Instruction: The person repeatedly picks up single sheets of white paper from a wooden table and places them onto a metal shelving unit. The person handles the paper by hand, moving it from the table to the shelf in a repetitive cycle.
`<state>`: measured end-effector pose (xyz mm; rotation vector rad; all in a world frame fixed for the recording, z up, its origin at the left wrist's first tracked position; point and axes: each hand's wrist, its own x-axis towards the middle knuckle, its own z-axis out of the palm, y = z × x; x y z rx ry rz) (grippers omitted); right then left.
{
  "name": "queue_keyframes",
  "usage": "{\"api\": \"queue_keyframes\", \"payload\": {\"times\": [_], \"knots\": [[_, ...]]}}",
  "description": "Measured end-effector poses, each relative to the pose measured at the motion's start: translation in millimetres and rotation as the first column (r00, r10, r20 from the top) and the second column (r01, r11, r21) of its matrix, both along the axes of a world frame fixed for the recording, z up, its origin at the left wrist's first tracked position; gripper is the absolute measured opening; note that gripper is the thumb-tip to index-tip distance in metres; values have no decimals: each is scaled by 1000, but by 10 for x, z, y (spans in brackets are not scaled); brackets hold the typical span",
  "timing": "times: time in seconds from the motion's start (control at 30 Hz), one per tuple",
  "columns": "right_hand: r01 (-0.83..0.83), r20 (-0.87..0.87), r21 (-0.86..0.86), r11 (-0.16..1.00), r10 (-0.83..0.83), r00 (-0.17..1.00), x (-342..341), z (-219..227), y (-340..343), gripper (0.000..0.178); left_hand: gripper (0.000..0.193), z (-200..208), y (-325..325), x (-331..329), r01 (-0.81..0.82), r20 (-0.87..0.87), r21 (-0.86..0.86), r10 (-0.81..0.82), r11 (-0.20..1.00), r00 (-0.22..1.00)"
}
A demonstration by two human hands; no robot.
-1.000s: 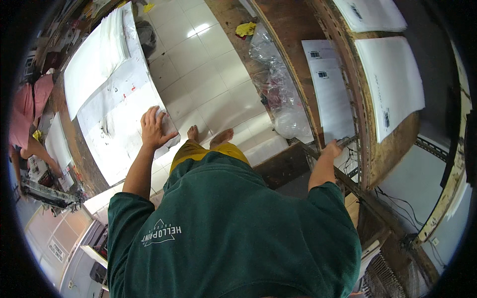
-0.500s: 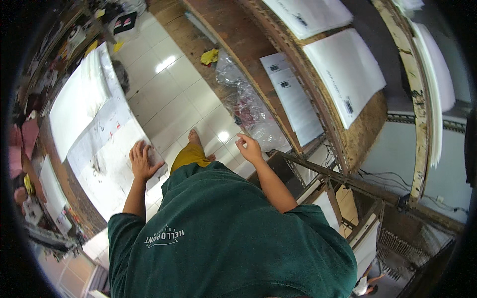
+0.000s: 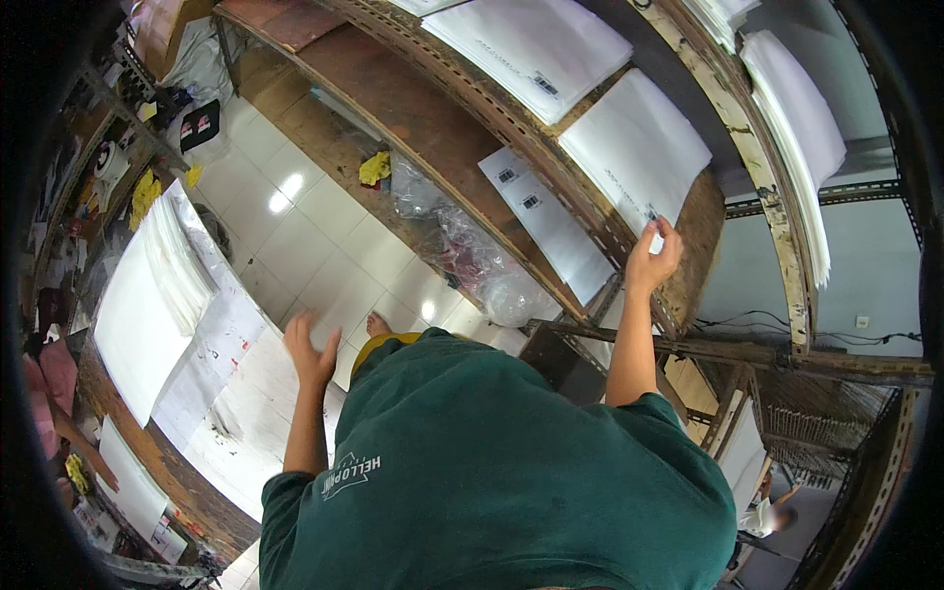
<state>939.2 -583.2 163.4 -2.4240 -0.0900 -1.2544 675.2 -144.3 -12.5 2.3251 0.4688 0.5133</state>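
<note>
My right hand (image 3: 654, 258) is raised to a wooden rack on the right. Its thumb and fingers are pinched together at the near edge of a white printed sheet (image 3: 629, 143), which lies on a shelf. A second pile of printed sheets (image 3: 536, 49) lies beyond it on the same shelf. My left hand (image 3: 312, 349) hangs near the right edge of a worktable (image 3: 261, 393), fingers spread and a little blurred, holding nothing. On that table rests a thick stack of white paper (image 3: 147, 305) with fanned edges.
A lower shelf (image 3: 393, 98) holds narrow printed sheets (image 3: 546, 226). Below it lie clear plastic wrap (image 3: 482, 261) and a yellow cloth (image 3: 375, 168). More paper (image 3: 792, 138) sits on an upper shelf. Another person's arm (image 3: 84, 442) shows at far left; a distant person (image 3: 762, 516) at lower right.
My right hand has gone from beside my body up and right to the printed sheet on the shelf. My left hand has lifted away from the table's edge. My view has turned toward the rack.
</note>
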Motion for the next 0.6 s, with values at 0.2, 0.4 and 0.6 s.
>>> {"api": "queue_keyframes", "payload": {"times": [0.2,0.4,0.6], "knots": [[-467,-285,121,876,481,829,-248,-603,836,17,40,1506,253,1000,540,35,47,-542,840,840],[-595,-914,352,722,127,-386,-604,-2119,666,45,43,2511,472,1393,622,114,57,-624,781,773],[-728,-956,201,656,-31,-292,-272,-2432,467,53,43,2134,505,1841,323,125,-157,-306,933,944]]}}
